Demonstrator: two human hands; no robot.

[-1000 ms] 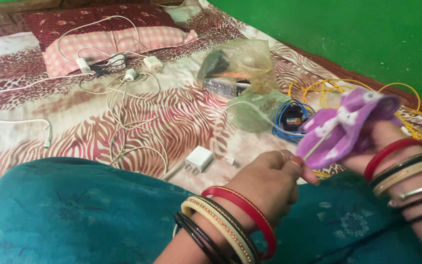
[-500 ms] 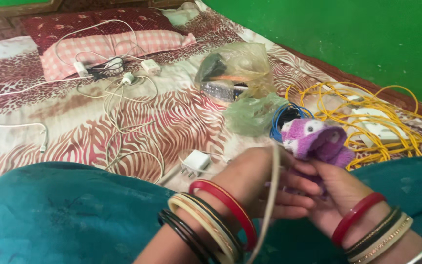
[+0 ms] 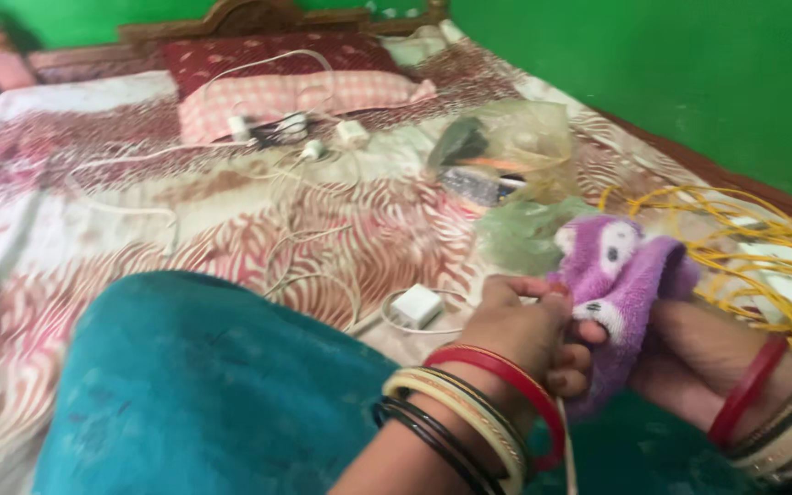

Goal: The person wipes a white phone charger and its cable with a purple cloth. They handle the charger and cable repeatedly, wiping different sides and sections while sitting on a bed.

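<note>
We are gripping a fluffy purple cloth [image 3: 618,275] with white patches above our teal lap: our left hand [image 3: 522,323] is curling its fingers shut on its near edge and a thin white cable [image 3: 565,449], while our right hand [image 3: 700,346] is clutching its bunched underside; tangled yellow wire [image 3: 744,240] is lying just beyond on the striped bedsheet [image 3: 185,229]

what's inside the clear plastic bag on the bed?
Through the clear plastic bag: a dark object and a flat striped item. Blur and the crumpled film hide anything else.

Soft, even indoor light; no hard shadows or glare; whole frame motion-blurred, far bedding softest.
</note>
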